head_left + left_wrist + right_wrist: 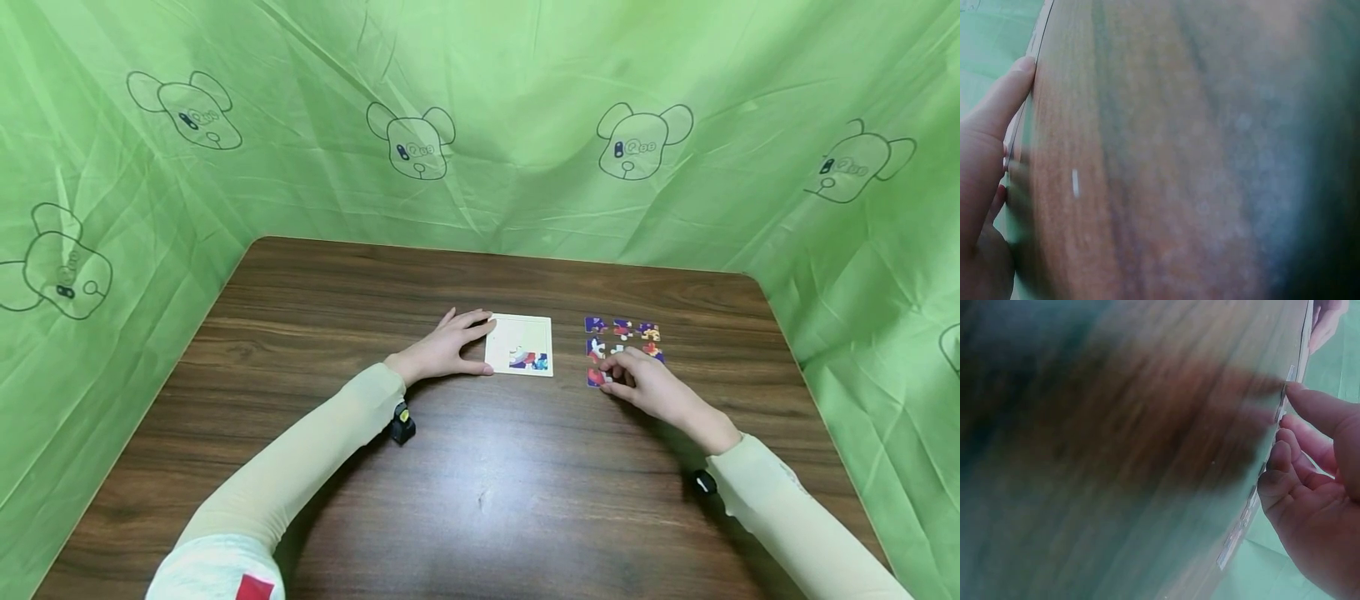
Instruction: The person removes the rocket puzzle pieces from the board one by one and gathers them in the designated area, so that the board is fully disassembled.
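Note:
A square white puzzle board [517, 333] lies on the table, with joined colourful pieces [529, 360] in its lower right corner. My left hand [442, 348] steadies the board's left side, its fingers spread and fairly straight, the thumb near the lower corner. To the right of the board are several loose puzzle pieces [622, 327] laid out in rough rows. My right hand [648, 386] pinches the red and purple puzzle piece [595, 377] at the lower left of these rows, thumb and forefinger at its right edge. That hand partly hides other pieces.
The brown wooden table [480, 467] reaches to a green cloth curtain [510, 200] at the back and on both sides. A small black device is strapped at each wrist. Both wrist views look low along the tabletop and are largely blurred.

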`<state>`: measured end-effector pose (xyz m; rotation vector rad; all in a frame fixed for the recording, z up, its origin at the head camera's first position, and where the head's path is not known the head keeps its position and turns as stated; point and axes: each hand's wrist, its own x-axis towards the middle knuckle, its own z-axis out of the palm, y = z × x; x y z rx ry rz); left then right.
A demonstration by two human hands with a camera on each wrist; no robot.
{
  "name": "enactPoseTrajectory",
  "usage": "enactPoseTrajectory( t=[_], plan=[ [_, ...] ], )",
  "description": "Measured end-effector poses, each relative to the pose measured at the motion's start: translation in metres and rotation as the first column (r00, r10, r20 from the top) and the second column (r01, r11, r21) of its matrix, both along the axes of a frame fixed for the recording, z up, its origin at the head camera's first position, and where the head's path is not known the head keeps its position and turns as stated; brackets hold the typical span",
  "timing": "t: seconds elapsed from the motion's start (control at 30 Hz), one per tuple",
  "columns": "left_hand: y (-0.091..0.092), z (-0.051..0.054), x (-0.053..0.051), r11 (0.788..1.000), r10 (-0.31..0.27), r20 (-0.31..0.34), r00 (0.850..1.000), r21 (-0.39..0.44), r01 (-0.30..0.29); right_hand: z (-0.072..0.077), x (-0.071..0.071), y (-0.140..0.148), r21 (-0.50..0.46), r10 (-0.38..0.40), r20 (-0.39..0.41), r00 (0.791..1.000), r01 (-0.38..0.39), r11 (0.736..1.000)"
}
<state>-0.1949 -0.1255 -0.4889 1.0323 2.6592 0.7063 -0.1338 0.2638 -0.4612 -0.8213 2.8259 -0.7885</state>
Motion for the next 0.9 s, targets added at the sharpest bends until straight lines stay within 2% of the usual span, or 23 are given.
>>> enactPoseTrajectory(
  t=[0.23, 0.43, 0.63, 0.9],
  plan=[
    [0.0, -0.001, 0.0, 1.0, -0.001, -0.009, 1.0, 0.006, 0.001, 0.002, 0.0, 0.0, -0.001, -0.005, -0.009, 1.0, 0.005, 1.0],
    [0.0, -0.001, -0.001, 1.0, -0.002, -0.004, 1.0, 0.01, 0.002, 0.01, 0.0, -0.012, -0.014, -0.005, 0.004, 1.0, 0.005, 1.0],
    [-0.001, 0.0, -0.002, 1.0, -0.002, 0.013, 1.0, 0.012, 0.001, 0.015, -0.005, -0.034, -0.003, 0.038, -0.016, 0.999, -0.039, 0.999],
    [-0.001, 0.0, -0.002, 0.999, 0.003, 0.016, 1.0, 0.034, -0.003, 0.018, -0.011, -0.08, -0.009, 0.072, 0.007, 0.997, -0.072, 0.997]
  ],
)
